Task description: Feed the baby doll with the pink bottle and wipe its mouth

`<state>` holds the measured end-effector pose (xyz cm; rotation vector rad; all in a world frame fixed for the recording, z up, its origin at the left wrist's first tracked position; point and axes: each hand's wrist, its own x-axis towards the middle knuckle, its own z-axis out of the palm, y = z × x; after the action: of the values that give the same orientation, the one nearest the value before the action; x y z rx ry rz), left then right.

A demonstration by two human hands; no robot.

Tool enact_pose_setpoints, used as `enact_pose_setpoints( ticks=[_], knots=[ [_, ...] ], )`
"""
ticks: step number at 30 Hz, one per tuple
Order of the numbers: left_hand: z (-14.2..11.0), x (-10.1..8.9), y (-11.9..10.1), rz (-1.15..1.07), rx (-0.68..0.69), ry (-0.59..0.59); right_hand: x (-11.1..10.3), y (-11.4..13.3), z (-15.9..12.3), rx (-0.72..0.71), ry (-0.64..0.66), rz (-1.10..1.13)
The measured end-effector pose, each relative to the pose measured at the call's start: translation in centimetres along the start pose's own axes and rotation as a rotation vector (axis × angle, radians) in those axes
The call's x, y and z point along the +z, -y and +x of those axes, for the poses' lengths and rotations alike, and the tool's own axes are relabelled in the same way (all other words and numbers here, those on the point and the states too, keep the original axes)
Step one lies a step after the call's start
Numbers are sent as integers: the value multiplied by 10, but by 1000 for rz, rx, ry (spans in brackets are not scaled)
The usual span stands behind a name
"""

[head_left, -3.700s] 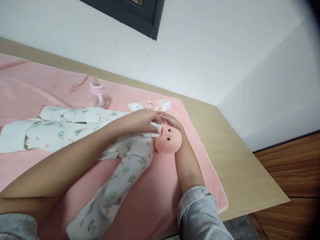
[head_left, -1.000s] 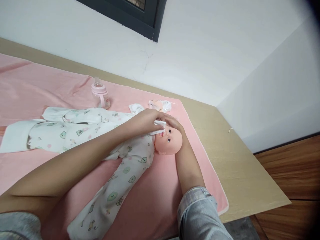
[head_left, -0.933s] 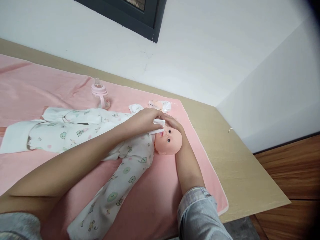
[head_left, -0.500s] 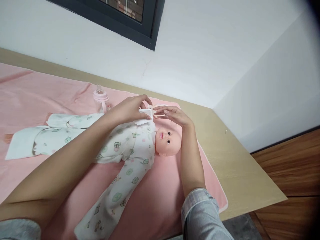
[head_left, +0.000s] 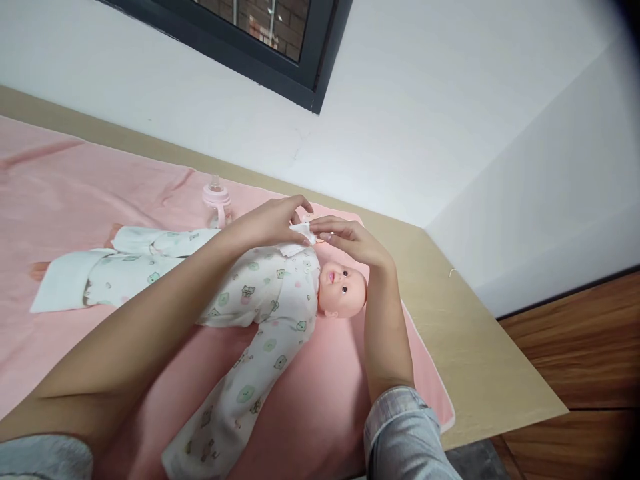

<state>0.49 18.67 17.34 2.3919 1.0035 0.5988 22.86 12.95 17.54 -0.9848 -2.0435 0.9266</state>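
Note:
A baby doll in a white printed sleepsuit lies on a pink blanket, head to the right. My left hand hovers above the doll's chest, fingers pinched on a small white wipe. My right hand is just right of it, above the doll's face, with its fingertips pinching the wipe's right edge. Both hands are lifted clear of the doll's face.
A pink baby bottle stands on the blanket behind the doll. The blanket covers a beige tabletop set against a white wall. A dark window frame sits above. Wooden floor lies to the right.
Both hands have lifted off the doll's face and moved up and back, with the wipe carried along. The right hand no longer cups the head and now pinches the wipe. The view has shifted.

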Motion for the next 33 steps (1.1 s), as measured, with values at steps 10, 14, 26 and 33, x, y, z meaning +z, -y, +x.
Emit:
enact_pose_setpoints(
  ticks=[10,14,26,33],
  knots=[
    [-14,-41,11,-146,-107,-151,-35,-70,0,250,-581,-33],
    [-22,-57,19,-216,-121,-216,-42,-98,-1,414,-645,-112],
    [-41,-83,34,-215,-260,-389,-27,-136,5,351,-468,154],
    [-38,-82,41,-232,-272,-388,-14,-144,2,410,-349,502]
  ],
)
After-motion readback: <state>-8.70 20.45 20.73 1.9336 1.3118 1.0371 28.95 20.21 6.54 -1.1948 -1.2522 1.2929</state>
